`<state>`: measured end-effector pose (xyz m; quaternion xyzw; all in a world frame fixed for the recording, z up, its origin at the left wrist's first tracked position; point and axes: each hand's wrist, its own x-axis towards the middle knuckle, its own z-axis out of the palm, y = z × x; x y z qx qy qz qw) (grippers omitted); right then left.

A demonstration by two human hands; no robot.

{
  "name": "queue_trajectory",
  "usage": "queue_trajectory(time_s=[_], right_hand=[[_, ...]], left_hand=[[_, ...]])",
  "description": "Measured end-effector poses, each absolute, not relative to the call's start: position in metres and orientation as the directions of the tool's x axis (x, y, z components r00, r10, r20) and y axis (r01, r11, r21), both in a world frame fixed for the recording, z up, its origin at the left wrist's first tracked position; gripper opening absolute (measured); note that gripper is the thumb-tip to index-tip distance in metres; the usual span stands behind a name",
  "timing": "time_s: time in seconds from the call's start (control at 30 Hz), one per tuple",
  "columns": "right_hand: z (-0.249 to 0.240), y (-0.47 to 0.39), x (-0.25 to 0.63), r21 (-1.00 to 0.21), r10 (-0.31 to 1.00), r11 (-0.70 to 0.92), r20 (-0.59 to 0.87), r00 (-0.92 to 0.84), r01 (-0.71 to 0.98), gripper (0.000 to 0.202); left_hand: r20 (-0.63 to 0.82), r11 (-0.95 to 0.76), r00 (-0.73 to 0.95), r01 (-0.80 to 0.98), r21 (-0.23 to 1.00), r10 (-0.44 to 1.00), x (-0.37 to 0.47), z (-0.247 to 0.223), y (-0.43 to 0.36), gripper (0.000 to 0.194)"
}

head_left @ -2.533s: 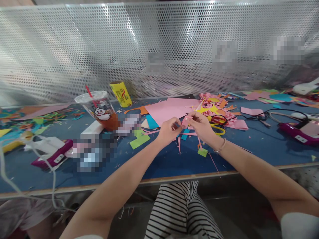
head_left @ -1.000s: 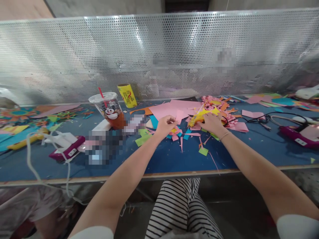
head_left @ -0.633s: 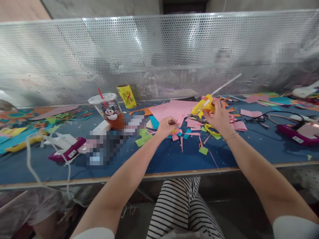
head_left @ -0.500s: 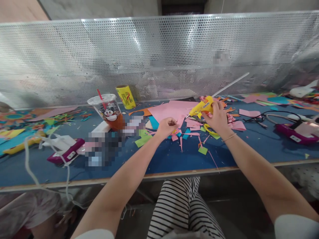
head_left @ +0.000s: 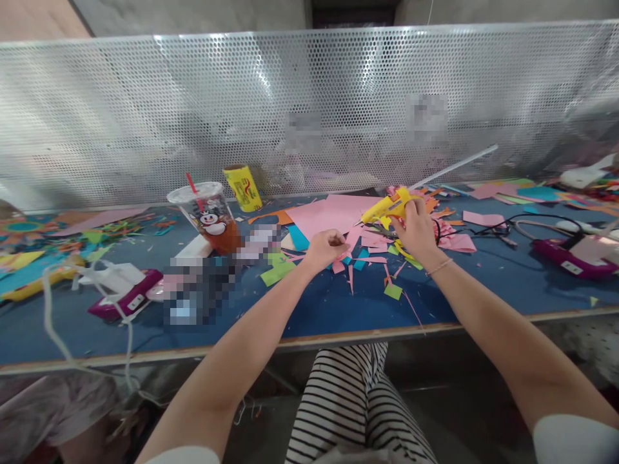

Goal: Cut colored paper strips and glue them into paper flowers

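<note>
My right hand [head_left: 416,225] is wrapped round a yellow hot glue gun [head_left: 385,207], with a long clear glue stick [head_left: 454,165] poking out of its back end. The gun's nozzle points left and down toward my left hand [head_left: 329,250]. That hand is closed in a pinch just above the scraps, with pink paper [head_left: 344,256] at its fingertips; how much of it is gripped is hidden. Behind my hands lie large pink sheets [head_left: 314,216]. Small pink, blue and green cuttings, including a green square [head_left: 393,292], spread around and below them.
A plastic drink cup [head_left: 211,219] with a red straw and a yellow tube [head_left: 242,187] stand left of centre. Purple power strips [head_left: 126,295] lie on both sides with loose cables. A perforated metal panel [head_left: 338,84] closes off the back. Another person's leg [head_left: 58,412] shows lower left.
My right hand has drawn the glue gun slightly left, and its glue stick now leans lower toward the right. My left hand has stayed nearly in place, its fingers turned slightly downward.
</note>
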<state>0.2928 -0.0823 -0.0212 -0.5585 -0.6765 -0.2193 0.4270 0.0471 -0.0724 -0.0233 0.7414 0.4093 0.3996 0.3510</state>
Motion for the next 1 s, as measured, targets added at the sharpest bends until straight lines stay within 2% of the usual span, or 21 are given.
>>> queue_trajectory(time_s=[0.23,0.5,0.67,0.8,1.0], right_hand=[[-0.020,-0.082,0.298,-0.194,0.600,0.269,0.800,-0.007,0.944,0.033],[-0.018,-0.083,0.295,-0.193,0.578,0.295,0.816,-0.014,0.936,0.031],[-0.017,-0.085,0.294,-0.194,0.585,0.298,0.811,-0.018,0.935,0.031],[-0.016,-0.085,0.296,-0.187,0.582,0.272,0.813,-0.006,0.944,0.032],[-0.015,-0.084,0.299,-0.192,0.588,0.250,0.809,0.009,0.949,0.030]], left_hand=[[0.353,-0.449,0.327,0.295,0.843,0.877,0.046,-0.022,-0.068,0.022],[0.264,-0.383,0.377,0.290,0.877,0.888,0.047,-0.020,-0.075,0.025],[0.151,-0.236,0.385,0.184,0.954,0.911,0.048,-0.018,-0.075,0.028],[0.117,-0.149,0.363,0.062,0.987,0.925,0.047,-0.022,-0.069,0.027],[0.143,-0.150,0.343,-0.007,0.989,0.928,0.047,-0.022,-0.067,0.027]])
